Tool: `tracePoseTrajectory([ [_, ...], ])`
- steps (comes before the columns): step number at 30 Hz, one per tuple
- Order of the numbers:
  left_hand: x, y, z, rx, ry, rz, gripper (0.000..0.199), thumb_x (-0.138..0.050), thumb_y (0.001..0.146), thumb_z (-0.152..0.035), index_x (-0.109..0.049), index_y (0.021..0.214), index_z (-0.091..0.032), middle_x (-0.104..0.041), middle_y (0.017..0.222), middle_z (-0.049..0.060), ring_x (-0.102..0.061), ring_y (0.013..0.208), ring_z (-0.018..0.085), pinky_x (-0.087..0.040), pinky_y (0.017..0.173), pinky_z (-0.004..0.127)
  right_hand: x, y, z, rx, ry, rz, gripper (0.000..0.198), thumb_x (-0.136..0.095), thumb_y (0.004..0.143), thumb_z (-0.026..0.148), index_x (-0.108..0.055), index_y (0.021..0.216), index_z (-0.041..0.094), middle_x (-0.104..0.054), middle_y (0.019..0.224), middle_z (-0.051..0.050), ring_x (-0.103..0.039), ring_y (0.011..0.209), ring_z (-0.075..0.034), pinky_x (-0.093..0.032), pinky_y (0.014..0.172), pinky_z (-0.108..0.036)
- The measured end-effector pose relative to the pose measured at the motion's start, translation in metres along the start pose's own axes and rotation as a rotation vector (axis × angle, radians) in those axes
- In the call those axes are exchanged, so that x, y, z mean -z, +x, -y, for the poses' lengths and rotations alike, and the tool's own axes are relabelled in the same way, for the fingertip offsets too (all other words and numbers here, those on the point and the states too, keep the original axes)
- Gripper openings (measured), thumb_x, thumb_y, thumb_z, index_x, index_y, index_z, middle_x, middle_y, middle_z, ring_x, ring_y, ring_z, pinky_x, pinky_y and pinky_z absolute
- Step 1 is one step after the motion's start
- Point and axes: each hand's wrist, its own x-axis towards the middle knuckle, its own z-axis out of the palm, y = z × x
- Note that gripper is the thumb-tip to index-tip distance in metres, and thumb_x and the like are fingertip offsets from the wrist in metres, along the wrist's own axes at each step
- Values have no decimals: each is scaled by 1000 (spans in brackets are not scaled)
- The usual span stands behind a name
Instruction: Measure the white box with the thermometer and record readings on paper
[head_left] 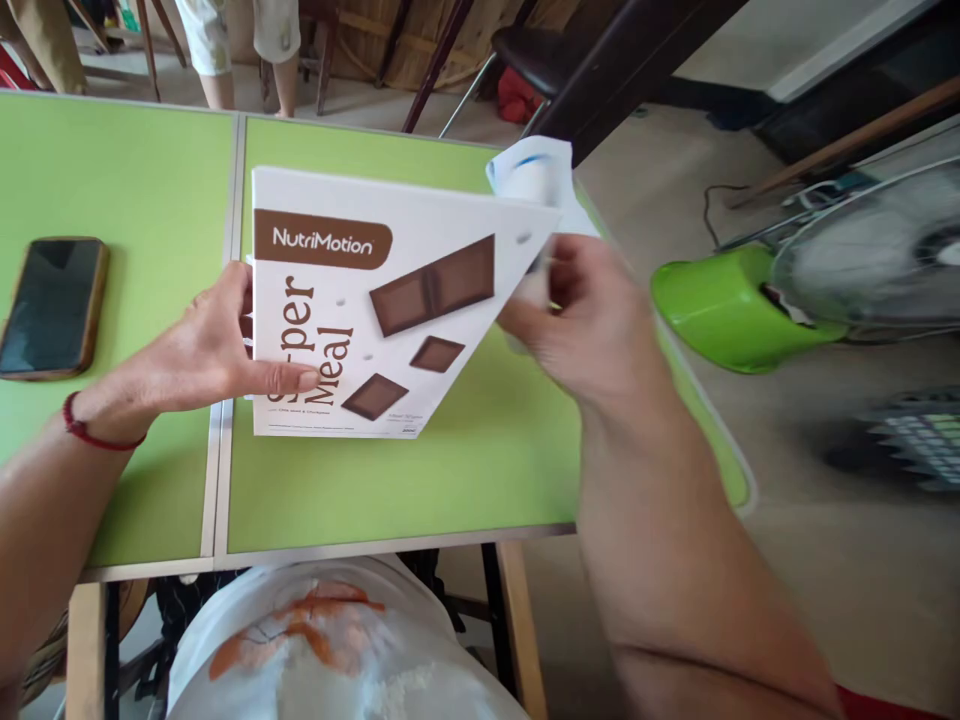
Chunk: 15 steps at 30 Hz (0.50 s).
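The left hand (214, 350) grips the left edge of a flat white cardboard carton printed with brown chocolate squares and the words NutriMotion Super Meal (375, 310), thumb across its front, fingers curled behind it. The carton stands tilted above the green table top (420, 480), near the metal seam between two panels. The right hand (581, 320), blurred, is loosely closed on the carton's right corner, where a white flap (536, 170) sticks up. A black phone in a brown case (52, 305) lies well apart to the left; a green fan (757, 300) stands right.
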Motion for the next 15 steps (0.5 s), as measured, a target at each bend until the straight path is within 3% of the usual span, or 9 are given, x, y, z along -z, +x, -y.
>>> tracePoseTrajectory([
  [2, 0, 0, -3, 17, 5, 83, 71, -87, 64, -37, -55, 125, -19, -68, 113, 8, -66, 100, 31, -59, 79, 39, 7, -27, 20, 8, 250, -74, 29, -69, 61, 21, -57, 87, 23, -55, 78, 1, -53, 65, -16, -47, 55, -32],
  [4, -1, 1, -7, -6, 0, 114, 66, -84, 68, -38, -56, 124, -18, -69, 111, 7, -66, 100, 31, -59, 80, 39, 5, -65, 37, -79, 557, 20, 31, -71, 62, 24, -60, 91, 25, -50, 73, 2, -48, 58, -14, -43, 46, -27],
  [8, -1, 4, -8, -71, 24, 107, 62, -84, 68, -39, -58, 119, -15, -71, 99, 8, -70, 87, 30, -60, 71, 39, -23, -142, 50, -344, 908, 335, 42, -76, 69, 36, -60, 107, 27, -48, 73, 0, -45, 56, -13, -40, 44, -25],
  [11, 1, 7, -5, -139, 77, 121, 50, -83, 69, -38, -63, 107, -11, -71, 92, 8, -70, 78, 26, -61, 61, 35, -48, -171, 46, -494, 1009, 489, 34, -74, 74, 41, -58, 99, 26, -45, 69, 2, -40, 55, -12, -37, 45, -25],
  [15, 3, 10, -3, -224, 83, 159, 34, -81, 71, -30, -66, 95, -10, -70, 82, 4, -69, 68, 19, -57, 50, 25, -67, -175, 40, -507, 989, 447, 28, -73, 75, 35, -53, 90, 25, -43, 68, 3, -39, 58, -12, -38, 50, -26],
])
